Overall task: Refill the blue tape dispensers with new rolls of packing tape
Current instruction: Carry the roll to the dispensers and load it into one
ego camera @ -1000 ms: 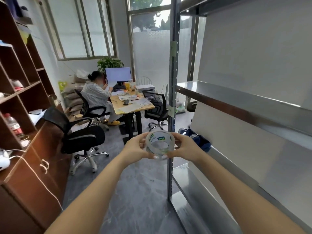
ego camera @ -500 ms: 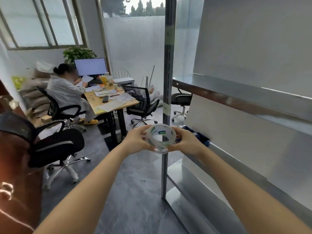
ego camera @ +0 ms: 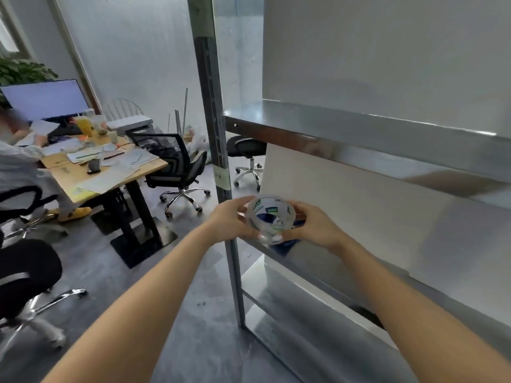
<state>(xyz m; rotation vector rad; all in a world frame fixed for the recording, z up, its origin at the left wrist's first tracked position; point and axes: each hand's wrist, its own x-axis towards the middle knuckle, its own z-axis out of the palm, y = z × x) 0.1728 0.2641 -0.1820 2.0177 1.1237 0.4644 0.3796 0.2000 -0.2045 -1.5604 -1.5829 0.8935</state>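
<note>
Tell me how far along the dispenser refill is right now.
Done: a new roll of tape is out and picked up. In hand: the left hand and right hand both grip it by its rim. Left: the loading itself. A blue item behind the right hand may be a dispenser, but it is mostly hidden, and no roll is seen fitted in one.

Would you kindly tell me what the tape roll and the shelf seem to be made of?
The tape roll looks like clear, glossy plastic film: its green-and-blue core label shows through. The shelf looks like smooth sheet metal, perhaps stainless steel: grey, with blurred reflections and a bright edge highlight.
</note>
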